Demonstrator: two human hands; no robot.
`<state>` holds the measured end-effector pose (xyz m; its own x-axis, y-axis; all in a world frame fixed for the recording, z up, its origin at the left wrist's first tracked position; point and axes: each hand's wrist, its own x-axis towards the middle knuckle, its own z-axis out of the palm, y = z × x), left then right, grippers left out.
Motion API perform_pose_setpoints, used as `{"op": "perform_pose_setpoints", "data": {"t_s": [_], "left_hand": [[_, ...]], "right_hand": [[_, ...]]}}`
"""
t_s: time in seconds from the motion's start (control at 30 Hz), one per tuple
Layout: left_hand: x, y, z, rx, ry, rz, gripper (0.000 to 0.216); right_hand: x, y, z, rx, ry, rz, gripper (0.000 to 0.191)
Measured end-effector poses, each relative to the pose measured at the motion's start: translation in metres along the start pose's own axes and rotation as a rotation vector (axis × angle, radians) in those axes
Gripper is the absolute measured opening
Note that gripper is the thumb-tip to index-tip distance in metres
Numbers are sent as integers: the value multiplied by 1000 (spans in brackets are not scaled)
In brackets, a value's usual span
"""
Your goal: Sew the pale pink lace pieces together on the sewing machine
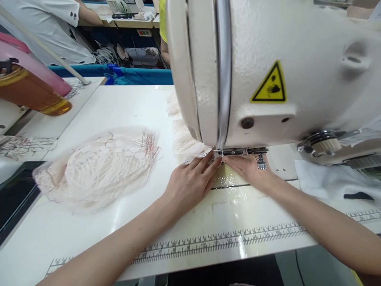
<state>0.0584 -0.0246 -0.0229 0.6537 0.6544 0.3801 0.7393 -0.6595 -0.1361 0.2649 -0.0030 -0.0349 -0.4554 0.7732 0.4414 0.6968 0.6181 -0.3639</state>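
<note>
A large white sewing machine point(268, 67) fills the upper right of the head view. A strip of pale lace point(184, 139) runs under its head towards the needle area. My left hand point(190, 180) lies flat on the table with its fingertips pressing the lace edge just below the machine head. My right hand point(248, 169) rests flat beside it, fingers pointing left to the same spot under the presser foot point(235, 151). The fingertips of both hands nearly meet. The needle itself is hidden by the machine head.
A pile of pale lace pieces point(98, 167) lies on the white table point(119, 107) to the left. A printed ruler point(214, 240) runs along the front edge. White cloth point(327, 178) sits at right. A pink and amber bottle point(32, 85) stands far left. Other people point(50, 28) work behind.
</note>
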Motion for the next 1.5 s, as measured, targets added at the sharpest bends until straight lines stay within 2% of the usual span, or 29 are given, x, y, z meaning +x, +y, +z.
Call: {"op": "perform_pose_setpoints", "data": {"t_s": [0.27, 0.37, 0.47, 0.67, 0.9, 1.13, 1.33, 1.5], "left_hand": [[-2, 1, 4, -1, -80, -54, 40], [-3, 2, 3, -30, -56, 12, 38], [-4, 2, 2, -62, -50, 67, 38], [-4, 0, 3, -68, -31, 15, 40], [-3, -2, 3, -84, -14, -1, 36], [-2, -2, 5, -83, -30, -38, 37], [-1, -3, 6, -78, -23, -56, 38], [1, -3, 5, -84, -26, -64, 39]], "right_hand": [[5, 1, 2, -9, -2, -11, 28], [-2, 2, 1, -106, 50, -64, 20], [-10, 2, 1, -226, 98, -118, 21], [-14, -3, 2, -326, 83, -130, 25], [-7, -5, -3, -270, 57, -173, 28], [-7, -4, 2, -225, -31, -87, 27], [-8, -3, 6, -217, -8, -93, 30], [-9, -4, 7, -212, 24, 13, 29]]}}
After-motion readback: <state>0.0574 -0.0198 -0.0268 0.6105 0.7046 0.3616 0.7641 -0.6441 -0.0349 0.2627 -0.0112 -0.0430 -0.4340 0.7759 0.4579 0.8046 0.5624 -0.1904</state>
